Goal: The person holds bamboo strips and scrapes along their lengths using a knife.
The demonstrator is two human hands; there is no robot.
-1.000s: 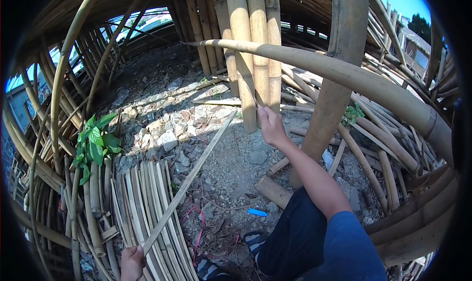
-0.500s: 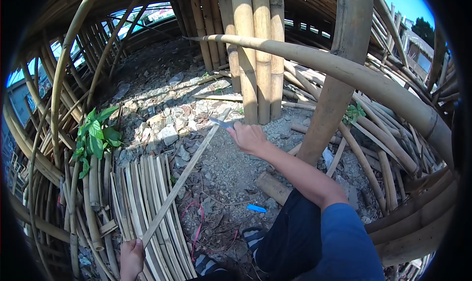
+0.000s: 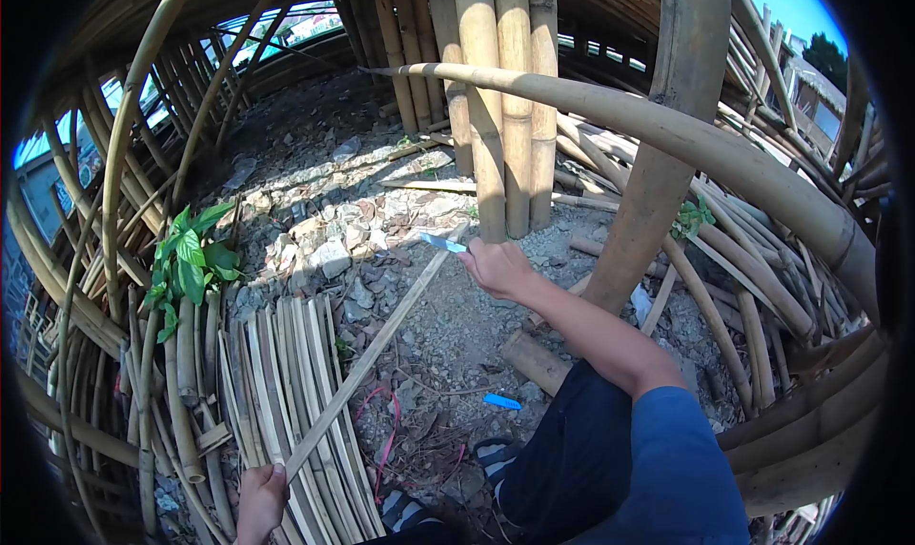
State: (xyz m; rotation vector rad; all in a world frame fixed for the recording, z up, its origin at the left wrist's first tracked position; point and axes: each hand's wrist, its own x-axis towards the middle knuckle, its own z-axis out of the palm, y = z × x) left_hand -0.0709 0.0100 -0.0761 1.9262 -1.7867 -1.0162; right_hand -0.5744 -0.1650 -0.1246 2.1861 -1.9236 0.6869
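Note:
In my right hand (image 3: 502, 269) is a knife (image 3: 443, 243), its pale blade pointing left across the far end of a bamboo strip (image 3: 376, 347). The strip slants from lower left to upper right. Its near end sits in my left hand (image 3: 262, 499), with the thumb on top and the fingers closed round it. Beneath the strip lies a row of split bamboo slats (image 3: 303, 354), side by side on the ground.
A thick bamboo pole (image 3: 610, 116) crosses in front at height, meeting an upright post (image 3: 658, 164). Bamboo uprights (image 3: 486, 126) stand ahead. A blue object (image 3: 501, 402) and pink string (image 3: 391, 440) lie near my feet. A leafy plant (image 3: 191, 259) grows at left.
My right hand and the knife have shifted slightly right, and the blade has turned so its flat catches more light. The left hand keeps its hold on the strip.

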